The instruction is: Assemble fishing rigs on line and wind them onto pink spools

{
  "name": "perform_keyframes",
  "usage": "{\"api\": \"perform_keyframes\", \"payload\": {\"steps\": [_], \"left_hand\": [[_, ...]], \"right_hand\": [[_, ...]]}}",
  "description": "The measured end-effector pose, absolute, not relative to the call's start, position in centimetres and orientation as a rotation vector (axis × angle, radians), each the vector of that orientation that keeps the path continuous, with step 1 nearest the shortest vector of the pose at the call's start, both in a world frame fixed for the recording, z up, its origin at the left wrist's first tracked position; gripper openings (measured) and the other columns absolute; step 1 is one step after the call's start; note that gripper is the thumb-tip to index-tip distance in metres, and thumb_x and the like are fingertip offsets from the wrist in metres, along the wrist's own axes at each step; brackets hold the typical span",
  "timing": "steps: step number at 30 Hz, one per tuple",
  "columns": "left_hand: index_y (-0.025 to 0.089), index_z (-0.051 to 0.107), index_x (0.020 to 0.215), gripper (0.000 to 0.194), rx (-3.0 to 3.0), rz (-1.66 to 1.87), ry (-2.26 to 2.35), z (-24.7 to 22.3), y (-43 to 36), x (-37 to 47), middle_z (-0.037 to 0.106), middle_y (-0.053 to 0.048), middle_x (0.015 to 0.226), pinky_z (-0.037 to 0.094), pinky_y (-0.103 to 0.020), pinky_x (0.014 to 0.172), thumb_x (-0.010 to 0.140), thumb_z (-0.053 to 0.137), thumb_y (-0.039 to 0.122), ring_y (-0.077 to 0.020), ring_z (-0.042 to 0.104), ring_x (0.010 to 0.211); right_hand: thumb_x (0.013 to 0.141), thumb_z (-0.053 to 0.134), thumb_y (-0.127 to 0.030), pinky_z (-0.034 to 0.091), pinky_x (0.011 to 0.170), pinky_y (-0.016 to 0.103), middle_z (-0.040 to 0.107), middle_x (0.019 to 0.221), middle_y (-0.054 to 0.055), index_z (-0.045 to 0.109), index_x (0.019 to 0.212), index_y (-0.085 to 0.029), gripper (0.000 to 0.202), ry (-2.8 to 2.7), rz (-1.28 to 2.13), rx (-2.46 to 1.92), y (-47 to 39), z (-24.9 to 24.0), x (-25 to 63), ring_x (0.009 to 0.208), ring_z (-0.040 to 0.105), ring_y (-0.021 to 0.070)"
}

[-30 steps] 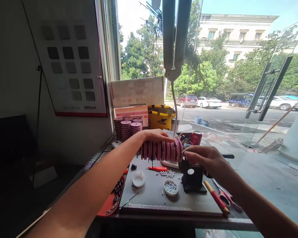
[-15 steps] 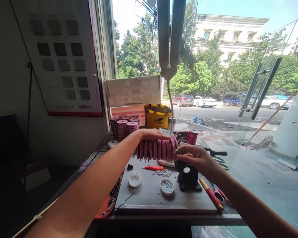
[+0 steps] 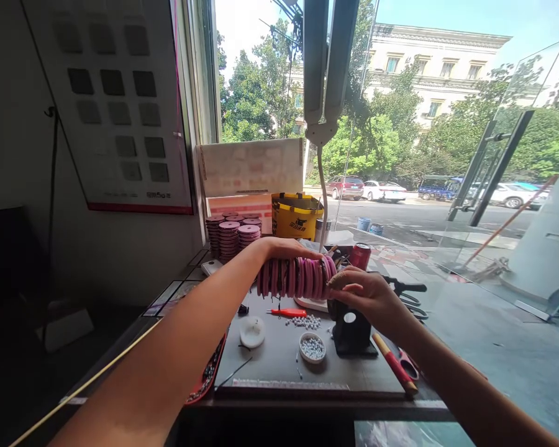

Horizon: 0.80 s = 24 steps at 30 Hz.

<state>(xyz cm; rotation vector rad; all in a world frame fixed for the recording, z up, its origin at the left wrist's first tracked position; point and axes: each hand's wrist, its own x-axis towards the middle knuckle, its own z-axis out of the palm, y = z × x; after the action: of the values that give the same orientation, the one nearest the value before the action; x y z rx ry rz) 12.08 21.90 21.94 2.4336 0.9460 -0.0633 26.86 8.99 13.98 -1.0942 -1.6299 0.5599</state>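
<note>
A horizontal row of pink discs (image 3: 293, 278), with dark strands between them, is held above the work board. My left hand (image 3: 289, 248) lies over the top of the row, its fingers wrapped along it. At the row's right end, my right hand (image 3: 356, 287) pinches with thumb and fingers against the last disc; anything small between the fingertips is hidden. Under the discs, a red-handled tool (image 3: 289, 312) lies beside loose white beads (image 3: 307, 322). Nearer me are a white dish (image 3: 252, 333) and a small bowl of beads (image 3: 312, 348). A black stand (image 3: 353, 335) is below my right hand.
Stacks of pink discs (image 3: 229, 236) and a yellow bucket (image 3: 295, 217) stand behind. A red can (image 3: 359, 255) is at the back right. Scissors (image 3: 409, 365) and a red-and-wood stick (image 3: 395, 366) lie right, a red tray (image 3: 209, 382) left. A lamp arm (image 3: 323, 186) hangs above.
The view has shifted slightly. My right fingers have shifted a little at the disc row's right end, while my left hand keeps its hold.
</note>
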Motion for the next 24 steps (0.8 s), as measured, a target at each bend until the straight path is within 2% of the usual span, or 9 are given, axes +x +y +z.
{"api": "perform_keyframes", "payload": {"steps": [10, 17, 21, 24], "left_hand": [[0.017, 0.064, 0.096, 0.062, 2.415, -0.055, 0.954, 21.8, 21.7, 12.1, 0.063, -0.007, 0.108, 0.042, -0.03, 0.081, 0.064, 0.045, 0.066, -0.0251, 0.052, 0.102], [0.015, 0.063, 0.097, 0.062, 2.398, -0.046, 0.964, 21.9, 21.7, 12.0, 0.061, -0.009, 0.112, 0.04, -0.032, 0.085, 0.063, 0.048, 0.065, -0.0261, 0.051, 0.102], [0.018, 0.064, 0.095, 0.058, 2.343, -0.051, 0.974, 21.8, 22.1, 12.1, 0.066, -0.006, 0.101, 0.043, -0.03, 0.08, 0.059, 0.053, 0.063, -0.0259, 0.054, 0.1], [0.02, 0.065, 0.092, 0.054, 2.293, -0.051, 0.987, 21.5, 22.6, 12.2, 0.069, -0.006, 0.092, 0.046, -0.03, 0.076, 0.059, 0.054, 0.062, -0.0261, 0.056, 0.096]], "right_hand": [[0.069, 0.063, -0.03, 0.045, 0.061, 0.028, 0.056, 0.075, 0.003, 0.063, 0.07, -0.016, 0.014, -1.64, 0.582, -1.094, 9.0, 13.9, 27.2, 0.069, 0.054, 0.0153], [0.074, 0.057, -0.026, 0.043, 0.059, 0.028, 0.053, 0.077, 0.002, 0.062, 0.073, -0.017, 0.011, -1.784, 0.303, -1.224, 8.9, 13.9, 26.7, 0.067, 0.053, 0.0148], [0.076, 0.054, -0.023, 0.042, 0.064, 0.029, 0.053, 0.077, 0.002, 0.061, 0.072, -0.017, 0.01, -1.922, 0.176, -1.328, 8.9, 14.9, 26.9, 0.068, 0.052, 0.015], [0.076, 0.053, -0.023, 0.041, 0.065, 0.029, 0.052, 0.076, 0.002, 0.061, 0.072, -0.016, 0.011, -2.041, 0.229, -1.345, 9.2, 16.1, 27.3, 0.07, 0.053, 0.0157]]}}
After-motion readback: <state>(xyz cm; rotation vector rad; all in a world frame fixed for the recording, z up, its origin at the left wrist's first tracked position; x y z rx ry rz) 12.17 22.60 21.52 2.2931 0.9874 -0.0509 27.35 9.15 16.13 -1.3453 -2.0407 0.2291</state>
